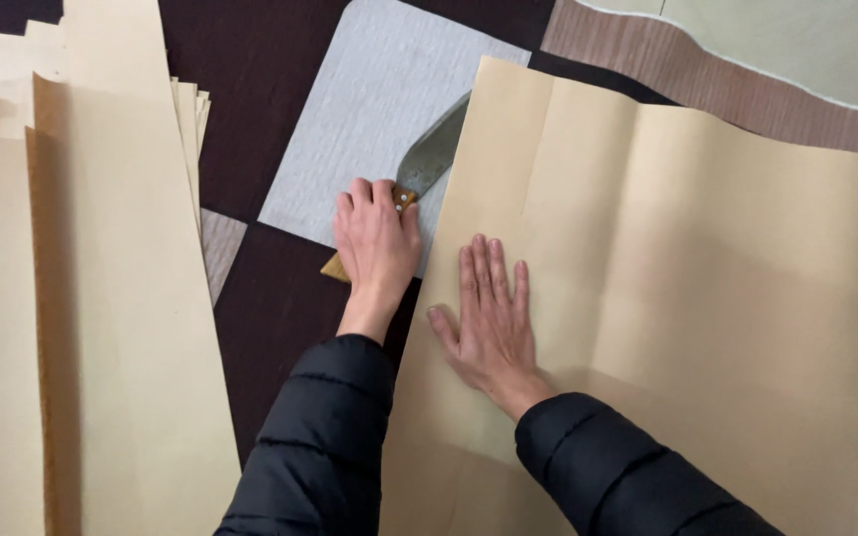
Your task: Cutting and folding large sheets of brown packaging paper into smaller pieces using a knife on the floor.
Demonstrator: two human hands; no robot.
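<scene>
Paper: large tan creased paper sheet [707, 298], on dark floor; light, floppy, tears easily.
Knife: steel blade, wooden-handled knife [427, 164], edge under sheet's fold; grip handle.
Left hand [377, 238]: closed around handle.
Right hand [494, 308]: flat, fingers spread, pinning sheet.
Nearby: stacked tan sheets [101, 298], at left.

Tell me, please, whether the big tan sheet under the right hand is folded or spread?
Folded: the tan sheet lies doubled, the knife blade slipping into its left edge, right hand pressing it flat.

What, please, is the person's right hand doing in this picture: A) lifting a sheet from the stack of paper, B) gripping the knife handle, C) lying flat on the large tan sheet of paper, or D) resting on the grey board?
C: the right hand lies palm down, fingers spread, on the tan sheet, while the left hand grips the knife.
</scene>
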